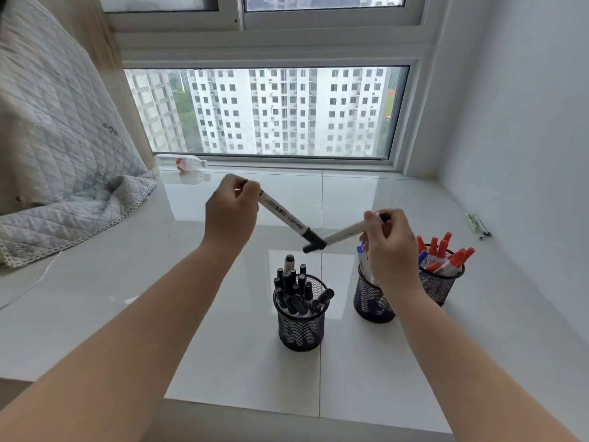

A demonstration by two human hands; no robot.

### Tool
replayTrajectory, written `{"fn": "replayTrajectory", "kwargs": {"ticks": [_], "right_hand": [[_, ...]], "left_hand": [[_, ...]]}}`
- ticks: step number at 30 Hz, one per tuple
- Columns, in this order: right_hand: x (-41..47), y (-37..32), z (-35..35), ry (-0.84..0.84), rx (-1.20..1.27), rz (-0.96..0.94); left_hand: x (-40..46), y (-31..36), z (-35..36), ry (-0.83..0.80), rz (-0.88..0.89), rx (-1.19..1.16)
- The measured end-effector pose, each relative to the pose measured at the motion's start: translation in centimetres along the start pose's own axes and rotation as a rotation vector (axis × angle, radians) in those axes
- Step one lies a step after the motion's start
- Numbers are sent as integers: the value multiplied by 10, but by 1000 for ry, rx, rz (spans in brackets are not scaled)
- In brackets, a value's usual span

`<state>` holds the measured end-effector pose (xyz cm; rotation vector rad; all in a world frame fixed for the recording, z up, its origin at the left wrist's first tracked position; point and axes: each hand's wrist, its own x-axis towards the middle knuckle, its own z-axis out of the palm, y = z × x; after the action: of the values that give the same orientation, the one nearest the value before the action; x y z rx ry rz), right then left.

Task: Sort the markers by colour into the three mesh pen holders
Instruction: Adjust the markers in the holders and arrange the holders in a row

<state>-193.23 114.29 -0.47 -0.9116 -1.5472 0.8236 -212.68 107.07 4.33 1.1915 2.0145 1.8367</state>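
Note:
Three black mesh pen holders stand on the white sill. The near one (pixel 301 330) holds several black-capped markers. Blue markers fill the middle holder (pixel 369 298), partly hidden by my right hand. The far right holder (pixel 441 283) holds several red markers. My left hand (pixel 231 215) grips a white marker with a black cap (pixel 287 218), held in the air with its cap pointing down and right. My right hand (pixel 390 247) pinches another black-capped white marker (pixel 341 234), its cap pointing down and left. The two caps cross above the black-marker holder.
A quilted grey blanket (pixel 63 148) lies over the left of the sill. A plastic bottle (pixel 181 163) lies by the window frame at the back. Two small pens (pixel 477 225) lie near the right wall. A thin white cord (pixel 41 275) runs along the left side.

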Motion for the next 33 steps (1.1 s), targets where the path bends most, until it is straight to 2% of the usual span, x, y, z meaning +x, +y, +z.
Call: {"fn": "replayTrajectory", "kwargs": {"ticks": [4,6,8,11,14,20,24,29,33], "right_hand": [[1,-3,-1,74,441,426],[0,-4,-1,19,713,610],[-3,-5,1,-53,840,684],[-6,-5,6,-143,888,686],[-8,-4,10,-238,796,646],[-18,5,17,-372,149,398],[-28,15,24,-398,-67,309],[-36,22,24,-439,-141,302],[-37,22,23,-435,-205,226]], "left_hand": [[-2,-14,-7,66,-452,-435],[-9,-21,-10,33,-678,-754],[-15,-30,-12,4,-772,-933],[-22,-42,-11,-26,-757,-975],[-26,-51,-8,-89,-671,-941],[-36,-69,-11,-185,-463,-617],[-48,-81,-11,-166,-369,-378],[-71,-90,-6,-201,-336,-259],[-81,-94,-2,-216,-319,-209]]}}
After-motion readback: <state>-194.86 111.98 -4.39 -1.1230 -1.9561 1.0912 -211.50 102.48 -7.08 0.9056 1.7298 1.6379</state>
